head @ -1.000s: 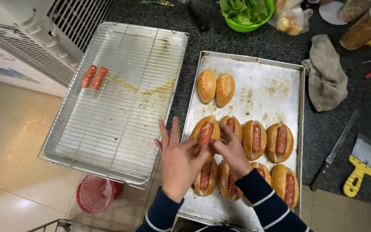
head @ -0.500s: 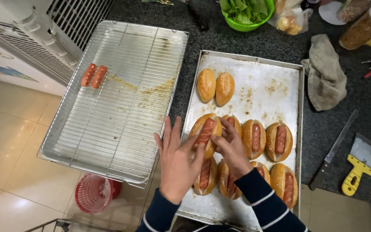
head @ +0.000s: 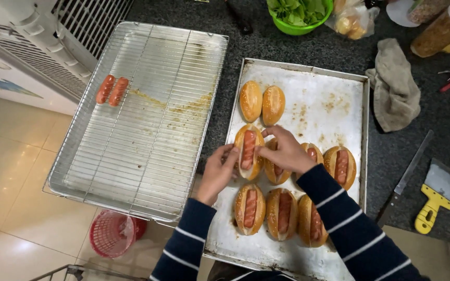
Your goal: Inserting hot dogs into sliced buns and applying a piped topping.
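Two hands met over a sausage-filled bun [head: 248, 151] in the middle row of a floured baking tray [head: 334, 99]. The left hand [head: 217, 174] came in from below, its fingers curled against the bun's left edge, gripping it. The right hand [head: 286, 152] reached across from the right with the wrist bent, fingertips pinching the bun's upper right edge; its palm hid most of a neighbouring bun [head: 276, 170]. Both forearms wore dark sleeves with thin white stripes.

Around the held bun lay more filled buns: one [head: 340, 165] at the right end of the same row and three along the near row [head: 282, 212]. Two plain, closed buns [head: 262, 101] sat side by side just above. Left of the tray, a wire cooling rack [head: 147, 130] carried two bare sausages [head: 112, 90] near its far left corner. On the dark counter to the right lay a crumpled cloth [head: 394, 86], a long knife [head: 407, 174] and a yellow-handled scraper [head: 436, 195]. A green bowl of leaves [head: 300, 13] stood at the far edge, and a red basket [head: 111, 234] was on the floor below.
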